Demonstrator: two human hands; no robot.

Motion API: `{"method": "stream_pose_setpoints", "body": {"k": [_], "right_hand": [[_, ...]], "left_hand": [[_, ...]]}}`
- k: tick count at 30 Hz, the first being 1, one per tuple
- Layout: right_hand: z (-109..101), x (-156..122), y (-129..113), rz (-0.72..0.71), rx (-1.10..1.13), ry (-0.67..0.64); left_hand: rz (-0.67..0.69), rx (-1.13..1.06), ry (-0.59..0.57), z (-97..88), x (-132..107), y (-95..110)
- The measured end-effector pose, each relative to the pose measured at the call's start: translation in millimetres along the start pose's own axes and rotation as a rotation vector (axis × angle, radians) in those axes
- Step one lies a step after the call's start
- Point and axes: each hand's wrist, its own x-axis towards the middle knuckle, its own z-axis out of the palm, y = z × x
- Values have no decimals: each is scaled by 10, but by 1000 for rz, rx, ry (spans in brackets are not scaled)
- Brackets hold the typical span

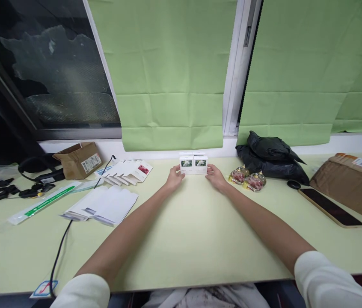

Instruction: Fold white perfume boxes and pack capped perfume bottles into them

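pale green desk (181,239): left hand (174,179) and right hand (215,176) fingers clasp white boxes (193,164).

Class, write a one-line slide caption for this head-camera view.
Left hand and right hand touch the sides of two small white boxes standing together on a pale green table.

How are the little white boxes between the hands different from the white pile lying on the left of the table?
The small white card boxes with green pictures stand upright, folded into shape, side by side. The pile of flat white card sleeves lies flat and loosely fanned. The boxes are touched by the left hand and the right hand, one at each side, while the pile lies apart, untouched. Both look like white printed card.
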Motion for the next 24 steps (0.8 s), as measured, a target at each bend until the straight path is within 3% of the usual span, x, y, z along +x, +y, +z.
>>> {"method": "stream_pose_setpoints", "body": {"k": [7, 14, 20, 24], "right_hand": [[-14, 89, 111, 8, 5, 15], [-54, 2, 170, -25, -54, -1], [-60, -300, 97, -55, -156, -31], [-155, -659, -56, -118, -224, -151]], "left_hand": [[40, 17, -19, 0, 3, -68], [47, 142, -20, -20, -88, -110], [137, 297, -107, -115, -534, -46], [299, 581, -300, -279, -848, 58]]}}
